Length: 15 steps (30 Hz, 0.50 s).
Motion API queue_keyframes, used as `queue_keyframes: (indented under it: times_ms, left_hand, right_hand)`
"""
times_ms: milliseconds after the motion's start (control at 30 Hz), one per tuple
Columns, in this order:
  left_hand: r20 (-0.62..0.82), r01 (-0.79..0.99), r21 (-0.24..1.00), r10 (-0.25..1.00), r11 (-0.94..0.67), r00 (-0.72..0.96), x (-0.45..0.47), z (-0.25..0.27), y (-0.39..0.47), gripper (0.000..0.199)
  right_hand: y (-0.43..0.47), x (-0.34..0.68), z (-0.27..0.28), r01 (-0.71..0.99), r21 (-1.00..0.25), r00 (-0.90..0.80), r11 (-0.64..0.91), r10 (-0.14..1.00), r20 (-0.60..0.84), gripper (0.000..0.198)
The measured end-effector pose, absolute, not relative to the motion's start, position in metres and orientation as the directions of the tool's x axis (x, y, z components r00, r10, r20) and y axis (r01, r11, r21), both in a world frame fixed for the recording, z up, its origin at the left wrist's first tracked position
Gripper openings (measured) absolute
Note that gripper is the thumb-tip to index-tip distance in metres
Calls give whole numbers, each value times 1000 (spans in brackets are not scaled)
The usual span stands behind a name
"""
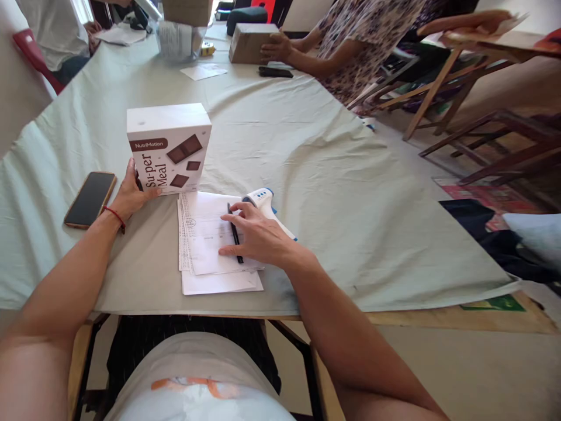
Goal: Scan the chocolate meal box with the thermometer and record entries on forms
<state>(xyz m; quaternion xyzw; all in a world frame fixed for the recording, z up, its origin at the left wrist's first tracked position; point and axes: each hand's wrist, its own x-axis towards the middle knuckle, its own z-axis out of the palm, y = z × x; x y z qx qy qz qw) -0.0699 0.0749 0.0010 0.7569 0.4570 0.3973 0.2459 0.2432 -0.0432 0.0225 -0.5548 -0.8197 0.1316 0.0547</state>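
A white box printed "NutriMotion Su-per Meal" (184, 161) stands upright on the cloth, and my left hand (135, 193) grips its lower left corner, the thumb along the bottom edge. My right hand (254, 234) rests over a stack of printed papers (205, 234), its fingers spread around a black pen (235, 234) lying on the top sheet. Whether a fingertip touches the pen I cannot tell. Partly behind that hand lies a white and blue handheld thermometer (263, 202). A phone in a brown case (90, 199) lies flat to the left of my left hand.
A pale green cloth (350, 234) covers the table, wrinkled on the right. Across it, a person's hands (278, 48) hold a cardboard box (249, 44) near a dark phone (275, 72). A clear container (179, 41) stands at the back; another person sits far left.
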Motion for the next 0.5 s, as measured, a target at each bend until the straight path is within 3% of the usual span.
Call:
queue_keyframes:
  times_ms: [33, 100, 267, 500]
  left_hand:
    - [343, 356, 846, 916, -398, 209, -68, 0, 76, 86]
    - [288, 231, 921, 947, -314, 139, -65, 2, 74, 88]
    - [267, 249, 936, 963, -250, -34, -58, 21, 60, 82]
    - [47, 229, 970, 990, -77, 133, -37, 29, 35, 64]
  right_hand:
    - [-43, 243, 23, 894, -274, -384, 354, 921, -60, 69]
    - [-43, 245, 22, 888, -273, -398, 370, 916, -52, 67]
    - [-41, 249, 17, 877, -278, -414, 393, 910, -18, 63]
    - [-42, 244, 22, 895, -278, -380, 349, 923, -64, 64]
